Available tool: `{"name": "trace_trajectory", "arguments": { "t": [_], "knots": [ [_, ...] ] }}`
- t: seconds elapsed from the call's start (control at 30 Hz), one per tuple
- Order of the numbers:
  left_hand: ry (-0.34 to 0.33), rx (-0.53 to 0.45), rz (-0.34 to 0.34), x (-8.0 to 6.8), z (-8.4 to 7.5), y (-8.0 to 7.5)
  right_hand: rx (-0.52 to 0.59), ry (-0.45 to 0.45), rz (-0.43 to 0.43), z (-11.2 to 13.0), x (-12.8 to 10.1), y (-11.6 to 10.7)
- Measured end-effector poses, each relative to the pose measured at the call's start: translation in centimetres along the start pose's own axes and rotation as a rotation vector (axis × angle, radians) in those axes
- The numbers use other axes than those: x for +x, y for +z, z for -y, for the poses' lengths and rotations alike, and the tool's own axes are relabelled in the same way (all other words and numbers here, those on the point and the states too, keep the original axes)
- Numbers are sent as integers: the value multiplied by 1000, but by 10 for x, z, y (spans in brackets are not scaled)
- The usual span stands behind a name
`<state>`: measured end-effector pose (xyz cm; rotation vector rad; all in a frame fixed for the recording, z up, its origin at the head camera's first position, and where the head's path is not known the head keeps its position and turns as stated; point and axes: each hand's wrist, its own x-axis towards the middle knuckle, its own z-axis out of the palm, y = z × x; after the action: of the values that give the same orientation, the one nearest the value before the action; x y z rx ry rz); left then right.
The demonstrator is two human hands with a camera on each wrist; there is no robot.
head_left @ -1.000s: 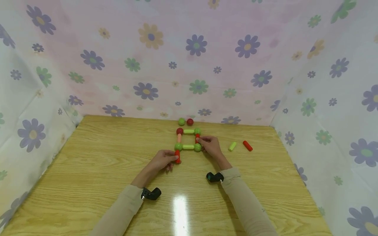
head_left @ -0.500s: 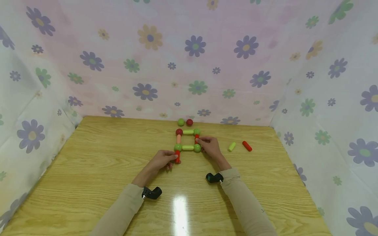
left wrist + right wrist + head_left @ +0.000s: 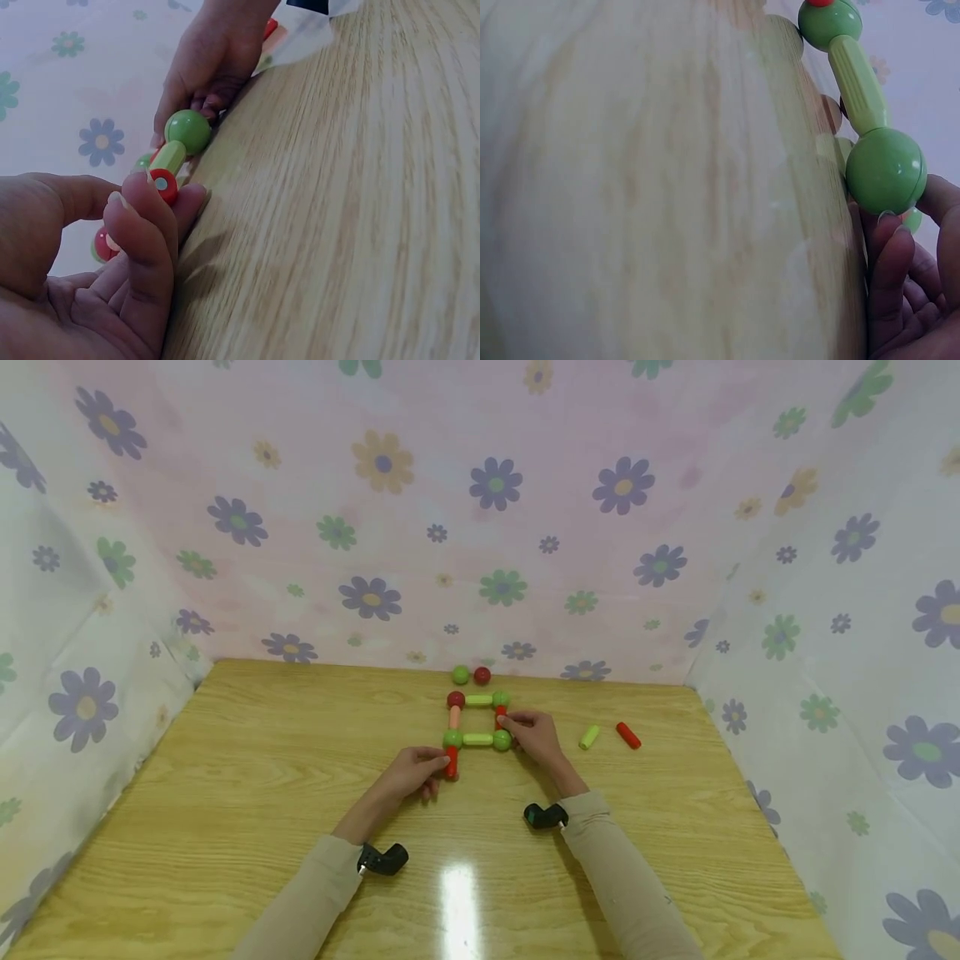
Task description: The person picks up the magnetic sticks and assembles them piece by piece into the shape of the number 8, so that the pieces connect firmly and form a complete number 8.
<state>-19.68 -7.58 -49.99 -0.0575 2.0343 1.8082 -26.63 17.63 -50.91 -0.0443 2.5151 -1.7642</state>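
A square of balls and rods lies on the wooden table in the head view. Its corners are a dark red ball [image 3: 456, 700] and three green balls, one at the lower left [image 3: 452, 738]. Yellow-green rods, a peach rod [image 3: 454, 718] and a red rod [image 3: 500, 713] join them. My left hand [image 3: 408, 772] pinches another red rod [image 3: 452, 763], which extends toward me from the lower-left ball; its pale end disc shows in the left wrist view. My right hand [image 3: 536, 735] pinches the square's right-hand red rod, just behind the near-right green ball [image 3: 886, 171].
Behind the square sit a loose green ball [image 3: 461, 675] and a loose red ball [image 3: 482, 676]. Right of my right hand lie a yellow-green rod [image 3: 589, 737] and a red rod [image 3: 628, 735]. Flowered cloth [image 3: 495, 543] hangs along the table's back and sides.
The whole head view has shifted slightly, with the scene a little lower in it now. Both hands keep their grip on the same red rods, and the square looks unchanged.
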Motion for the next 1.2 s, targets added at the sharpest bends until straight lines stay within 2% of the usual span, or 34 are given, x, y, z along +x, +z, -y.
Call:
{"name": "trace_trajectory", "arguments": {
  "t": [0.33, 0.47, 0.7, 0.83, 0.97, 1.2],
  "knots": [
    [43, -65, 31, -9, 8, -4, 7, 3, -4, 0, -2, 0],
    [57, -90, 10, -10, 11, -6, 13, 15, 5, 1, -2, -1],
    [149, -95, -54, -8, 12, -10, 46, 11, 34, 0, 2, -3],
    [178, -73, -115, -3, 9, -12, 46, 17, 27, 0, 1, -3],
    [231, -50, -143, 7, 7, -19, 37, 17, 15, -1, 1, -2],
    [398, -14, -172, 35, 9, -36, 46, -12, 6, -1, -1, -2]
  ]
}}
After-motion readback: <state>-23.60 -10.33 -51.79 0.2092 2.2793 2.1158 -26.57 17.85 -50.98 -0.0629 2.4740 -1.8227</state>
